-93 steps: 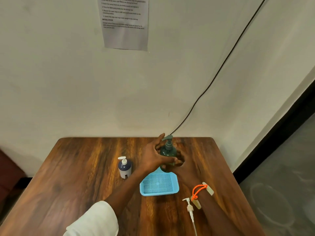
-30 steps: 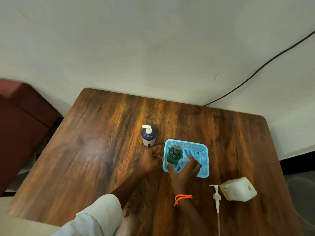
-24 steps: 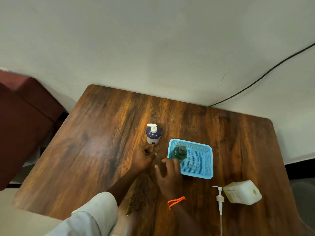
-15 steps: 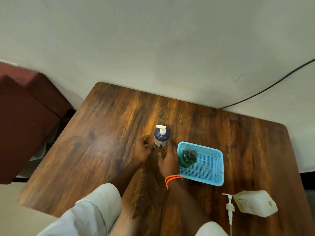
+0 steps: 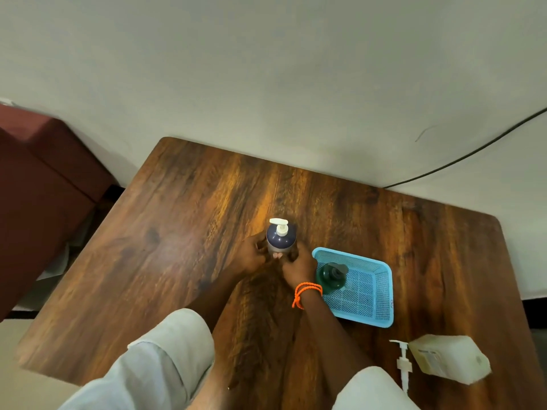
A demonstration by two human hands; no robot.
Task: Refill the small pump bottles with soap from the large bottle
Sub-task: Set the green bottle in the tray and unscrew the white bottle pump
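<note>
A plain off-white wall (image 5: 266,69) fills the whole top of the view, matte and evenly lit. A thin black cable (image 5: 473,152) runs down across it from the right and meets the far edge of the wooden table (image 5: 177,232), whose dark, streaky grain catches a warm glare near its middle. Off the table's left edge sits a dark red, boxy piece of furniture (image 5: 44,187), with pale floor (image 5: 17,365) showing below it.

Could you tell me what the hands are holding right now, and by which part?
Both hands, left and right, hold the navy pump bottle by its lower body.
</note>
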